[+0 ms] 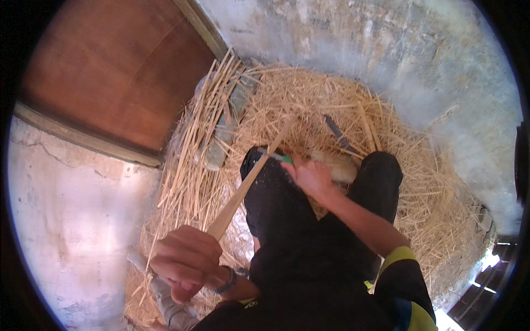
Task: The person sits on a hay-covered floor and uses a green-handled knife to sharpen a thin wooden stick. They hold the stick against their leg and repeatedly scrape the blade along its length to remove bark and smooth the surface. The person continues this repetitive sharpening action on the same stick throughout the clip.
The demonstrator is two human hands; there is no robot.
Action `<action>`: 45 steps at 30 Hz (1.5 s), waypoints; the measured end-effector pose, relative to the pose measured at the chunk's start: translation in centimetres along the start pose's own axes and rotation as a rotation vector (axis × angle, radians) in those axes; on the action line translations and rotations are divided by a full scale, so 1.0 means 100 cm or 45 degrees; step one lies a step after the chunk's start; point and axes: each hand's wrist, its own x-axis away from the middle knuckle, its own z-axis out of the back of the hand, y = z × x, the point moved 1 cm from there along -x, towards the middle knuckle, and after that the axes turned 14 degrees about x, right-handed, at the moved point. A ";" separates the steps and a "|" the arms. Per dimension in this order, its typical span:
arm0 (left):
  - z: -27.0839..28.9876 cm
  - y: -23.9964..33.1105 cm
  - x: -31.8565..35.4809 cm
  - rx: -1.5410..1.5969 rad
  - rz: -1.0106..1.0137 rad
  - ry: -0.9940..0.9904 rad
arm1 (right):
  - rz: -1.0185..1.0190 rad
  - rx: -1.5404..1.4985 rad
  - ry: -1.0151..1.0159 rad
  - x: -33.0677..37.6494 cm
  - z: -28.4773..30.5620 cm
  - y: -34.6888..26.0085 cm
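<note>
Pale wooden strip (241, 194) slants up and rightward from the left hand (187, 259), which is closed in a fist round its lower end. Right hand (310, 177): fingers curled round the green handle of a knife (286, 160); blade crosses the strip at the left knee. Surroundings, left to right: rust-brown panel (121, 71), loose pile of strips (186, 165), black-trousered legs (287, 204) hiding some shavings (309, 91), dark flat blade (338, 132) lying on these.

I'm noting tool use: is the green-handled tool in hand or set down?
In hand: the right hand grips the green-handled tool, its metal end at the pale strip.
</note>
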 end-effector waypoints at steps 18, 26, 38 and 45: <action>0.002 -0.003 0.000 -0.147 -0.012 0.319 | -0.039 0.059 0.153 -0.013 -0.008 -0.008; -0.007 -0.011 -0.009 -0.039 -0.023 0.238 | -0.438 -1.133 -0.692 -0.012 -0.019 0.002; -0.019 -0.019 -0.007 -0.097 -0.095 0.346 | -0.573 0.179 -0.653 -0.013 -0.083 0.133; -0.018 -0.018 -0.018 -0.072 -0.019 0.222 | -0.180 -0.730 -0.355 0.002 0.054 -0.013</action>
